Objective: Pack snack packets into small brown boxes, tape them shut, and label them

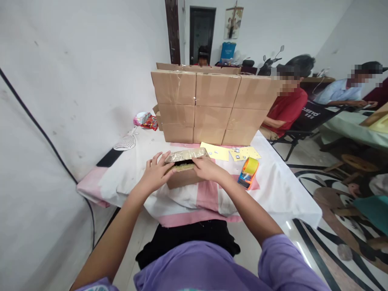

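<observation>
White walls, patterned floor, two other people seated off to the right behind a second table. My surface [281,194] wears a white and pink cloth. Along its far edge stands a wall of sealed cardboard boxes [212,109], three rows high, tape glinting on their faces; by my judgement those are finished.

One small carton [184,171] sits near the middle of the surface, just in front of me. Its top is not shut: a dark gap shows between the flaps, and a shiny wrapped packet lies across the opening. Closing and taping look to be what remains.

Left hand [156,173] rests on the carton's left end, fingers spread and pressing the flap, gripping nothing. Right hand [207,167] lies over the right end, fingers curled onto the packet's edge. Both forearms reach straight forward, wrists low, elbows bent at my sides.

Yellow and orange tape dispenser [248,171] lies just right of the carton, untouched. Yellow sheets [230,152] beyond it, toward the stack. White perforated ladle [125,142] and snack packet [146,120] at the far left corner.
</observation>
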Demonstrator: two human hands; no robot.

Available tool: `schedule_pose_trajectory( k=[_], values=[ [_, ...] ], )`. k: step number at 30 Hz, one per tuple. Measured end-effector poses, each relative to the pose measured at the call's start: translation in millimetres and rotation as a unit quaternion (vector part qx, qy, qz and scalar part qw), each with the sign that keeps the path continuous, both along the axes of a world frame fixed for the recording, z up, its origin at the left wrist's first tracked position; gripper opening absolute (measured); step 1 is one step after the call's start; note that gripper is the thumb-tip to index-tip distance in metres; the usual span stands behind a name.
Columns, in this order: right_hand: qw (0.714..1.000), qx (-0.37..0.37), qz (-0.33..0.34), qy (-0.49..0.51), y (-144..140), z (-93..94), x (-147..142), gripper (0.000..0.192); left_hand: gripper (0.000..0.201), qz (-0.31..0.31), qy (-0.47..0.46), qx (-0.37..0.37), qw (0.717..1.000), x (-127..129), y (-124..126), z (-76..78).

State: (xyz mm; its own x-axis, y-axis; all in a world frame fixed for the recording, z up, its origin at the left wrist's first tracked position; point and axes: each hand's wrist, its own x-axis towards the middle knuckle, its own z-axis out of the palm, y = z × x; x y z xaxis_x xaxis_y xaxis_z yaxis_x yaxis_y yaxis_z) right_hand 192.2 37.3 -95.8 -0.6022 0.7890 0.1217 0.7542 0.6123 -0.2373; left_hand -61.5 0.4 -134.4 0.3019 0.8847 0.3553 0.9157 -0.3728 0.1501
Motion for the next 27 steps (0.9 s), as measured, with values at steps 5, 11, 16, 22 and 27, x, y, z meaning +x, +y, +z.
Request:
schedule_pose_trajectory(
  k=[5,11,16,22,27],
  values=[
    [1.000,0.001,-0.006,-0.019,1,0.1,-4,0.029,0.041,0.011,-0.053,-0.075,0.996,7,12,3.2],
    [0.993,0.105,-0.008,0.053,-6,7.3,7,0.032,0.031,-0.046,-0.086,0.093,0.991,5,15,8.4],
    [0.992,0.125,0.011,0.029,-14,15.0,5,0.013,0.027,0.035,-0.109,0.197,0.974,17,2,5.2],
    [0.993,0.112,0.004,0.027,-33,22.8,-8,0.012,0.034,0.166,-0.324,0.194,0.911,54,-30,2.6],
    [0.993,0.113,-0.008,0.010,-59,17.9,-23,0.010,0.034,0.116,-0.466,0.007,0.877,64,-47,6.7]
  ],
)
